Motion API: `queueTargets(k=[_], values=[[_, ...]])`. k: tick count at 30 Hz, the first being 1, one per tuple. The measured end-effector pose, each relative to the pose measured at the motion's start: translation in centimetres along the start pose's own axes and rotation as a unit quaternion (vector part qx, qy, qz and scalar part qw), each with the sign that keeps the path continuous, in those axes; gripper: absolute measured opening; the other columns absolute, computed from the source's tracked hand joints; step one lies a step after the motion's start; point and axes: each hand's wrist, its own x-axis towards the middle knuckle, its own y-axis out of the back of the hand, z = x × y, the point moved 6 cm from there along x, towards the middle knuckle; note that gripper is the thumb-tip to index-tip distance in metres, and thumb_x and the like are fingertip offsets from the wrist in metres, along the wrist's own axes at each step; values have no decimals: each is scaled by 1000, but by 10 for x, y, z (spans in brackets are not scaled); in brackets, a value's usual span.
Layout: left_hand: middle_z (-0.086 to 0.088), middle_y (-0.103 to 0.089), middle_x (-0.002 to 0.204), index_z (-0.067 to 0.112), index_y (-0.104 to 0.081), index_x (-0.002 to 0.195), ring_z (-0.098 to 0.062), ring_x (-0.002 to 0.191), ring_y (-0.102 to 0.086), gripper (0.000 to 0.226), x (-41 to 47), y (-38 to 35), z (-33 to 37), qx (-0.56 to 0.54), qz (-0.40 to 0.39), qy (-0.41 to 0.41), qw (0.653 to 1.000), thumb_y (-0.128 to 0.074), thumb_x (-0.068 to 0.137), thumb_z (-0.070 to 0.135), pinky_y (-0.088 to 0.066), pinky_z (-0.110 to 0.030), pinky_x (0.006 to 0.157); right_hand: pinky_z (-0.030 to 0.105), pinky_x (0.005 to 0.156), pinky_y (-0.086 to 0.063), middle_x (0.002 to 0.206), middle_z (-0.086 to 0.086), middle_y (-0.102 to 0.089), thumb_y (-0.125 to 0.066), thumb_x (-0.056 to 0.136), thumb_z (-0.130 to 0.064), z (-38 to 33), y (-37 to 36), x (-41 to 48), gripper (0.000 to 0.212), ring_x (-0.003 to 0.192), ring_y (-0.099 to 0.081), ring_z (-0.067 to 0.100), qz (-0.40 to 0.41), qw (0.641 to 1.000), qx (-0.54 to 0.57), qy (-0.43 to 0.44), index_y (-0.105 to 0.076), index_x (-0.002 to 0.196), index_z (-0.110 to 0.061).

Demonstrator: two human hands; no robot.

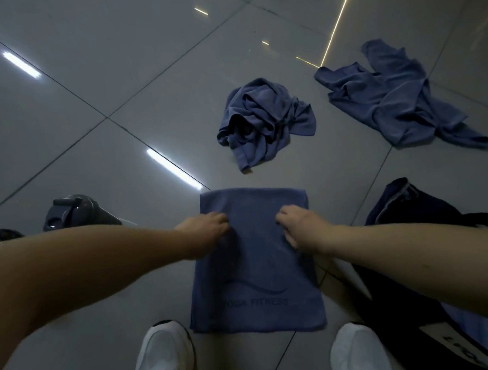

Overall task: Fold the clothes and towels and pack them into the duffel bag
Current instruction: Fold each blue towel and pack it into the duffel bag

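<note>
Glossy grey tiled floor (117, 64), dark bottle (77, 212), white shoes (164, 353)

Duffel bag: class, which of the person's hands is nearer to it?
Right. The right hand pinches the flat towel beside the duffel bag; the left hand pinches its far side.

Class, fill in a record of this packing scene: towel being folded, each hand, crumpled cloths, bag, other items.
towel: flat towel, spread on tiled floor
left hand: grips towel's middle
right hand: grips towel's middle
crumpled: near cloth, far cloth, beyond the towel
bag: duffel bag, on the right
other: dark bottle on the left, white shoes
</note>
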Motion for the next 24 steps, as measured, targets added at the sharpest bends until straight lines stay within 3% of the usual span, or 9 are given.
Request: queueTargets(k=[5, 8, 12, 15, 20, 24], values=[[-6, -37, 147, 15, -43, 141, -27, 133, -44, 43, 18, 10, -42, 3, 18, 109, 994, -50, 99, 20, -49, -38, 91, 43, 108, -36, 138, 20, -42, -55, 89, -18, 22, 7, 38, 39, 127, -38, 37, 7, 994, -51, -101, -51, 126, -6], [-6, -33, 150, 13, -38, 144, -25, 139, -36, 49, 18, -4, -52, 1, 3, 124, 992, -49, 99, 31, -47, -38, 96, 45, 122, -19, 162, 17, -10, -52, 99, -35, 29, -10, 38, 70, 148, -10, 38, -64, 988, -43, -133, -21, 155, -8], [-8, -19, 160, 11, -27, 151, -28, 147, -21, 66, 16, -25, -59, 9, -16, 152, 988, -44, 98, 46, -38, -41, 111, 48, 124, 4, 163, 17, 23, -43, 100, -53, 45, -35, 34, 89, 150, 20, 39, -105, 981, -40, -158, 10, 159, -14], [-10, -3, 166, 11, -17, 155, -30, 152, -5, 75, 14, -36, -65, -14, -37, 192, 981, -43, 97, 50, -27, -43, 119, 49, 124, 6, 161, 17, 28, -39, 100, -56, 47, -42, 34, 90, 148, 25, 39, -94, 983, -40, -153, 15, 158, -14], [-13, -9, 165, 7, -22, 155, -31, 153, -6, 71, 21, -18, -63, 7, 51, 191, 980, -30, 99, 51, -8, -42, 124, 50, 124, 4, 162, 15, 29, -36, 100, -56, 38, -45, 31, 85, 148, 27, 38, -51, 983, -36, -171, 12, 158, -17], [-10, 7, 167, 11, -4, 159, -26, 153, 6, 77, 20, -33, -58, 37, -29, 146, 988, -30, 101, 55, -1, -42, 125, 47, 124, 6, 161, 13, 30, -35, 100, -59, 35, -49, 22, 86, 148, 28, 36, -84, 982, -34, -165, 15, 158, -19]])
